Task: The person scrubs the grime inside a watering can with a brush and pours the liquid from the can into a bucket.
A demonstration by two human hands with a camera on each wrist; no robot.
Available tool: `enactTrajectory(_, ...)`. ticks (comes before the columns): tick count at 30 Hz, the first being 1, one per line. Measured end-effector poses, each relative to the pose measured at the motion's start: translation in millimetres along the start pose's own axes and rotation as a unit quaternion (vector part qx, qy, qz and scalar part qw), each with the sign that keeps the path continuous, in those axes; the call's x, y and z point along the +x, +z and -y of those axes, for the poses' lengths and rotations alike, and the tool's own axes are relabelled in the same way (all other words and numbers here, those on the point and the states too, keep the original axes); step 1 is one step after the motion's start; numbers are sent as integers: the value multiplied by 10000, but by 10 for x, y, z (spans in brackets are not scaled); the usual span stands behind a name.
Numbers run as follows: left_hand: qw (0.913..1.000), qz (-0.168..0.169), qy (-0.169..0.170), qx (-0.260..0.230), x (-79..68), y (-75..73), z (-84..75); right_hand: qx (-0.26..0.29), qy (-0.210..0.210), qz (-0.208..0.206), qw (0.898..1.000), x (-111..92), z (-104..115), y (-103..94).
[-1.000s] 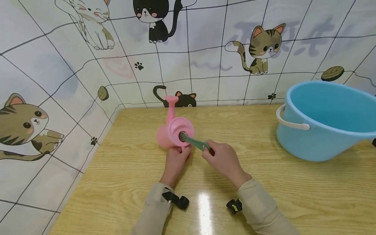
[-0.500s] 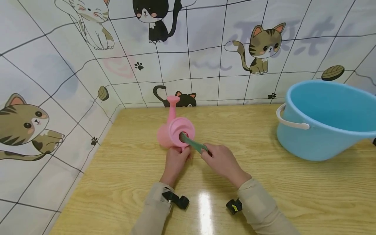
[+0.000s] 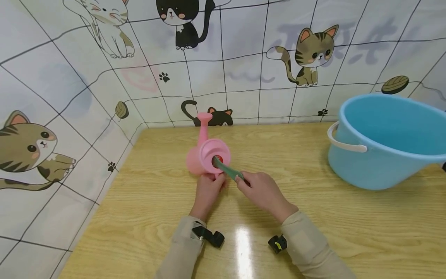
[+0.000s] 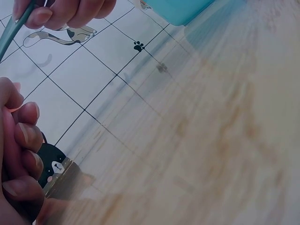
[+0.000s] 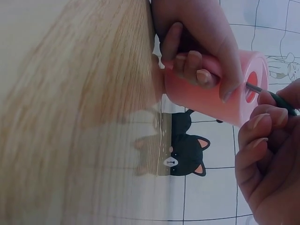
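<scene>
A pink watering can (image 3: 196, 162) stands on the wooden table, its round mouth facing up toward the head camera and its spout pointing at the wall. My left hand (image 3: 208, 193) grips its handle; in the right wrist view, those fingers (image 5: 192, 70) curl around the pink handle. With my right hand (image 3: 263, 192) I pinch a slim green-handled tool (image 3: 230, 171), whose thin metallic shaft enters the can's mouth. The tool's far end is hidden inside. Something red (image 3: 220, 158) shows within the opening beside the shaft.
A large light-blue bucket (image 3: 374, 166) with a white handle (image 3: 346, 146) stands on the right of the wooden table (image 3: 278, 240). Behind and to the left rise walls (image 3: 244, 73) covered in a cat-and-grid print. Black wrist cameras sit on both sleeves.
My right hand has moved slightly left, toward the can, pushing the tool somewhat deeper into its mouth. More of the red thing shows inside. The left hand keeps its grip on the handle.
</scene>
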State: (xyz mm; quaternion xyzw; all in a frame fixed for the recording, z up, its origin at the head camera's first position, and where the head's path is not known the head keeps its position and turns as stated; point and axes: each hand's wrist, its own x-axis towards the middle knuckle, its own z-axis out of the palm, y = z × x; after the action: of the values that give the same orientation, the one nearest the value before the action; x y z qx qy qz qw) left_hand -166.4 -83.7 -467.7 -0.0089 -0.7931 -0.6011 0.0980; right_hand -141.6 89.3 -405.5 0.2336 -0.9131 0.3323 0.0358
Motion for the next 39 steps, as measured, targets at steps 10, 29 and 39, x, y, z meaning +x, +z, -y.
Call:
enactTrajectory(10,10000,58,-45,-18,20,12,-10,-1,-77,45,10000,4,-18,-16)
enactTrajectory(29,9998,67,-184,32,-6,-1,-64,265,-42,117,9996,5,-29,-8)
enactTrajectory(39,9998,72,-176,34,10,15,-18,372,-50,110,9992,-2,-41,-7)
